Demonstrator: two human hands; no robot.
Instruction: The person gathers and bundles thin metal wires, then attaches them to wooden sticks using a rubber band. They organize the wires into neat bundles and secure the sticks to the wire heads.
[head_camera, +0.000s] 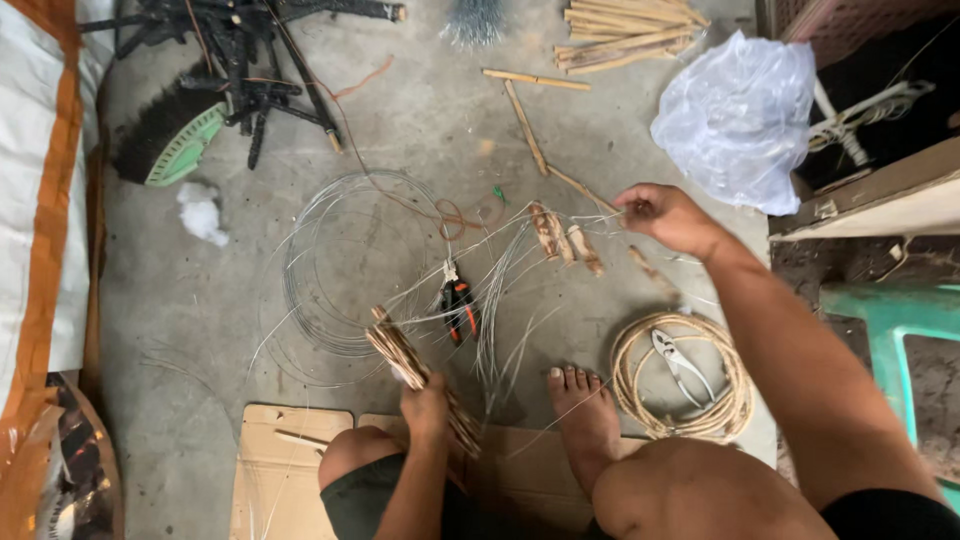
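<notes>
Left hand (428, 405) fingers clamped round a bundle of cane sticks (415, 375) above the cardboard (290, 450); right hand (665, 215) pinches a thin wire (560, 225) taut. Risk: loose wire coils (330, 270) could snag the bare foot (583, 415) or the pliers (460, 308).

the left hand (428, 408) is curling its fingers shut low between the knees, forearm rising straight up. the right hand (664, 215) is reaching far forward, arm outstretched, fingers pinched together.
</notes>
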